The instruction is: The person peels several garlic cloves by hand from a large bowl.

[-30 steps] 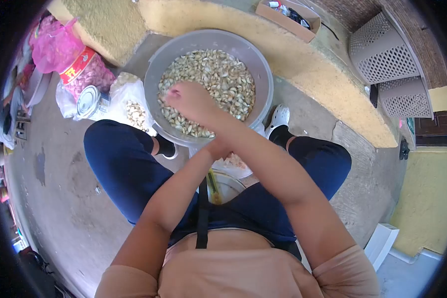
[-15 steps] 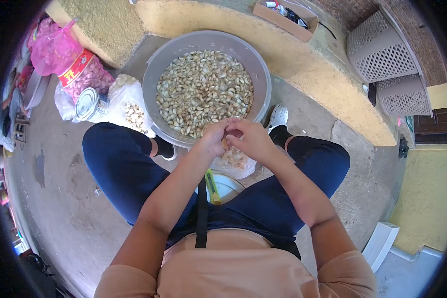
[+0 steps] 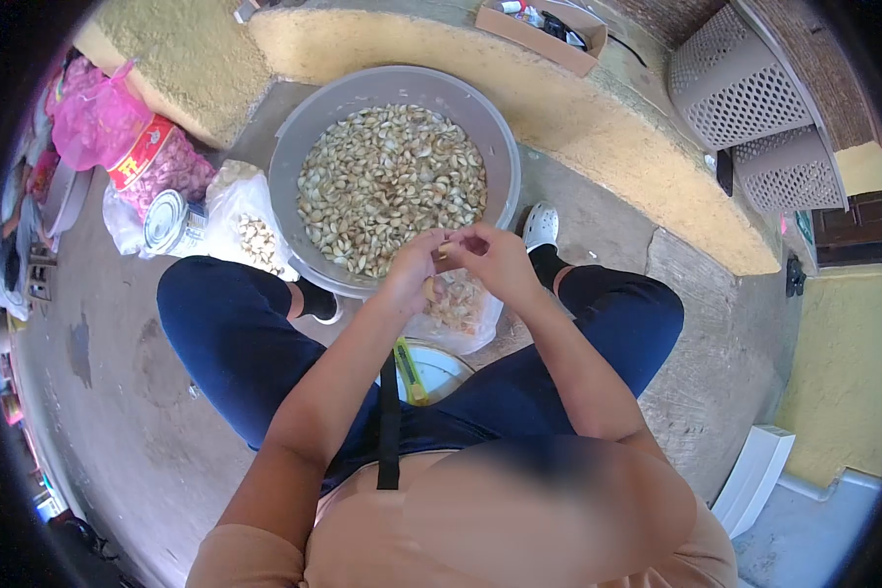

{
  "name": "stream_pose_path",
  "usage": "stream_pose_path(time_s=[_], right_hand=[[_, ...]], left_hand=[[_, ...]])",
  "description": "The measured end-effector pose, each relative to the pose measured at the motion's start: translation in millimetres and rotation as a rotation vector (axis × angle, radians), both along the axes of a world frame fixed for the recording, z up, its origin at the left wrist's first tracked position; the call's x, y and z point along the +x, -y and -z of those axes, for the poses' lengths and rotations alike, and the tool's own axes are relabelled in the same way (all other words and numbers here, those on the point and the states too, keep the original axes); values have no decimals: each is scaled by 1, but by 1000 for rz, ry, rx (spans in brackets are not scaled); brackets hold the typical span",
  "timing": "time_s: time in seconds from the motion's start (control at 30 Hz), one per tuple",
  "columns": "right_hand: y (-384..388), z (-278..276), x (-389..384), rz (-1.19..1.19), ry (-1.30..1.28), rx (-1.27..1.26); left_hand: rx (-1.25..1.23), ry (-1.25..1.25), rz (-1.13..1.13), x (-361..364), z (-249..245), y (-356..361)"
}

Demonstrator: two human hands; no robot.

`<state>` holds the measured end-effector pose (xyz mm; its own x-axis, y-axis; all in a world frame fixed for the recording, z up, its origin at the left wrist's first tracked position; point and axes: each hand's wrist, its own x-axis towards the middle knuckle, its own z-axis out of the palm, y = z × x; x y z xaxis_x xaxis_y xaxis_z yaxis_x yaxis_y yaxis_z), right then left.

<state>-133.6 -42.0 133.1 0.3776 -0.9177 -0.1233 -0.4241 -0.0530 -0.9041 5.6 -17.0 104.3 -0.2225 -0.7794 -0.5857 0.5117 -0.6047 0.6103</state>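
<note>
Over the near rim of a wide grey tub (image 3: 505, 186), my two hands meet fingertip to fingertip. The tub holds many unpeeled garlic cloves (image 3: 392, 176). My left hand (image 3: 414, 270) is closed, its fingers pinching a small garlic clove (image 3: 445, 251). From the other side my right hand (image 3: 495, 263) is closed too, thumb and fingertips on the same clove, which they partly hide. Directly below the hands, a clear plastic bag (image 3: 458, 312) contains papery garlic skins. A white bag (image 3: 257, 241) with pale peeled cloves lies left of the tub.
Left stand a tin can (image 3: 170, 222) and a pink mesh sack (image 3: 171, 167) of garlic. A yellow-green utility knife (image 3: 411, 372) lies on a white round lid (image 3: 443, 370) between my legs. A low yellow wall (image 3: 598, 147) curves behind the tub, with a cardboard box (image 3: 549, 39) on it.
The view has shifted slightly, so the tub appears a little further left. My fingers have changed position around the clove, and more of the skins bag shows below them.
</note>
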Motion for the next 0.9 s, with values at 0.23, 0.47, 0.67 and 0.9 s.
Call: stream_pose_path(time_s=[0.23,0.47,0.67,0.9], right_hand=[[8,-11,-9,-11,24,-67],[7,-8,-9,-14,-127,-268],[3,-3,-4,-125,-373,-564],[5,-1,-3,-149,-397,-639]], left_hand=[[-159,232,113,8,-18,3],[-195,339,114,11,-28,3],[-261,496,131,6,-20,4],[-347,633,112,0,-25,-1]])
